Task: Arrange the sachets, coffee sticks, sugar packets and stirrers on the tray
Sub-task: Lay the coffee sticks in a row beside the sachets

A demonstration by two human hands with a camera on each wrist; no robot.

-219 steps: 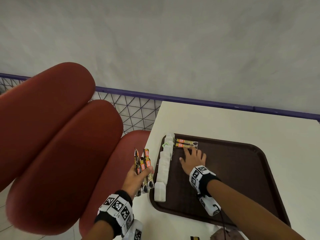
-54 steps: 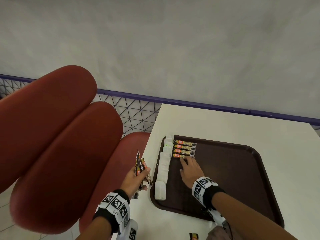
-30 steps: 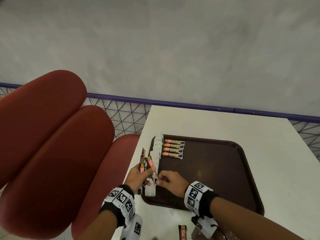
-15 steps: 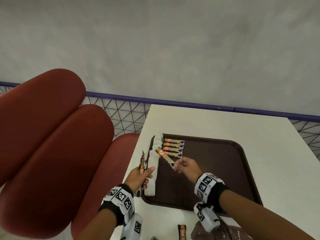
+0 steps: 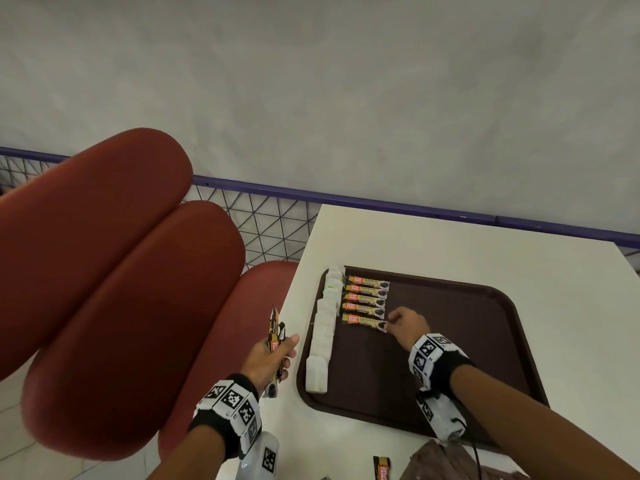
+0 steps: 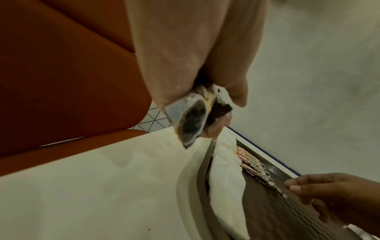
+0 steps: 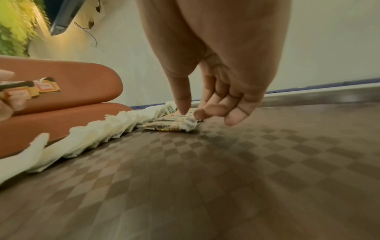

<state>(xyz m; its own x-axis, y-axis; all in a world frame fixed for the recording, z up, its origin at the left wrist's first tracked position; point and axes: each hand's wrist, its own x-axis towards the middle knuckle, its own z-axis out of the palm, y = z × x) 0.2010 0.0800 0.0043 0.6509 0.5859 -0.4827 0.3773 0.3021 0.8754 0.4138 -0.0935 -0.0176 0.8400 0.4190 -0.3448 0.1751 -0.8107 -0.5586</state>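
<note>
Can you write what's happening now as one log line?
right hand: setting fifth coffee stick on tray | left hand: holds spare coffee sticks

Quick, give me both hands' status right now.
Left hand: holding a bunch of coffee sticks beside the tray.
Right hand: fingertips at the end of the nearest laid coffee stick; grip unclear.

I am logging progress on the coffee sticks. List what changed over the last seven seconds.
The row of coffee sticks on the tray grew from two to five; the right hand is setting the fifth down. The left hand holds a thinner bundle. The white sachets stayed in line.
</note>
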